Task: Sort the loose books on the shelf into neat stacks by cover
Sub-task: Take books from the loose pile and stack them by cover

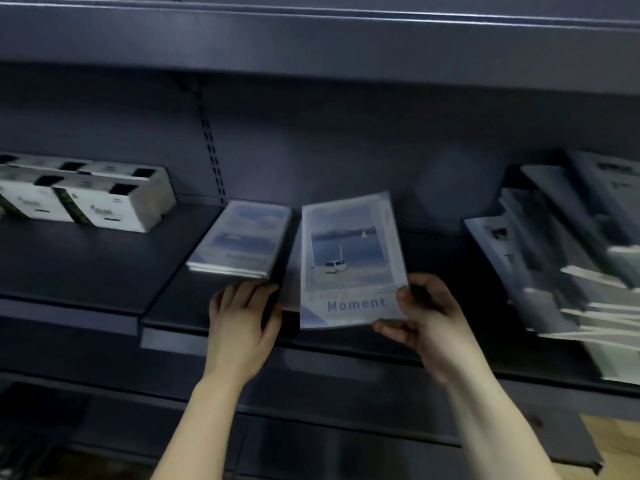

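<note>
Book (349, 258), "Moment" cover, tilted above shelf (86, 271), pinched at lower right corner by right hand (420, 317) fingers; left hand (242, 320) loosely curled, empty, touching stack (242, 237) front; risk: thin corner grip lets book slip, or knock stack askew.

Shop or stockroom setting, judging by fittings. Dark metal gondola shelving (104, 271) running left to right, slotted upright (209, 140) showing on back panel. Identical white boxes (104, 202) sitting in rows at far left. Shrink-wrapped books (239, 237) lying stacked at centre. Loose books (554, 258) piling up at right. Wooden floor (616, 441) showing near right.
</note>
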Demonstrator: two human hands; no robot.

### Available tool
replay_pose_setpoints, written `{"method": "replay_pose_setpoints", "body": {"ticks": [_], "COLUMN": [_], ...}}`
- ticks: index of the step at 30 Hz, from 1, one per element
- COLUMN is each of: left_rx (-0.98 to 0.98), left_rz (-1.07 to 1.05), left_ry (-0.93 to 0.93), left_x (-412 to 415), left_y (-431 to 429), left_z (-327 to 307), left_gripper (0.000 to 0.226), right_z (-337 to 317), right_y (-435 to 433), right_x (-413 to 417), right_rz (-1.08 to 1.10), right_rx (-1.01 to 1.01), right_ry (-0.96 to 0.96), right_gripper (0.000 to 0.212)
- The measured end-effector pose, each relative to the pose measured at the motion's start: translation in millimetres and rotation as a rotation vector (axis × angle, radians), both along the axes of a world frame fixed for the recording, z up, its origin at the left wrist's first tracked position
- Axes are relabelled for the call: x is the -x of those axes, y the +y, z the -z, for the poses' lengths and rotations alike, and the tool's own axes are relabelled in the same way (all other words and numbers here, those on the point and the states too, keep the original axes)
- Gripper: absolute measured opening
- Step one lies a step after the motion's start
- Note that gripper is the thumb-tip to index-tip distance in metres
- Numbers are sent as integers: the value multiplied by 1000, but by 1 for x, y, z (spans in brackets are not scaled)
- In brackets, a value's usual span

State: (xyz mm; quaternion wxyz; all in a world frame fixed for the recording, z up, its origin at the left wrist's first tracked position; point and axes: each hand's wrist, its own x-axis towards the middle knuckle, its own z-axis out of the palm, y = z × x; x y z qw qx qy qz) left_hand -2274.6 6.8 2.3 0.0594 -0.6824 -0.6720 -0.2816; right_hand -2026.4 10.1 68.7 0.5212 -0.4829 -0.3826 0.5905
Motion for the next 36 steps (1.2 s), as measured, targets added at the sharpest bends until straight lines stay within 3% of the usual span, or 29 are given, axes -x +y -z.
{"method": "replay_pose_setpoints", "body": {"ticks": [6, 12, 15, 20, 22, 25, 27, 31, 36], "left_rx": [59, 27, 33, 34, 30, 6, -12, -12, -17], "left_rz": [1, 24, -1, 11, -2, -42, -54, -52, -37], "left_ry": [29, 50, 29, 44, 56, 43, 31, 18, 0], "left_x": [60, 90, 105, 118, 121, 123, 123, 123, 124], "left_y": [4, 12, 18, 19, 18, 17, 18, 17, 16], "left_z": [7, 7, 7, 9, 10, 13, 14, 15, 13], "left_gripper": [43, 40, 41, 39, 38, 35, 35, 35, 35], "right_z": [13, 14, 12, 11, 11, 12, 13, 16, 32], "right_y": [11, 23, 27, 38, 42, 46, 47, 53, 71], "right_x": [56, 96, 112, 125, 126, 128, 130, 137, 147], "right_rz": [47, 30, -29, -111, -150, -165, -192, -249, -187], "right_rx": [57, 81, 83, -90, -137, -153, -195, -355, -499], "right_ry": [134, 66, -133, -737, -921, -956, -930, -1207, -1207], "right_gripper": [13, 13, 16, 17, 33, 69, 76, 36, 34]}}
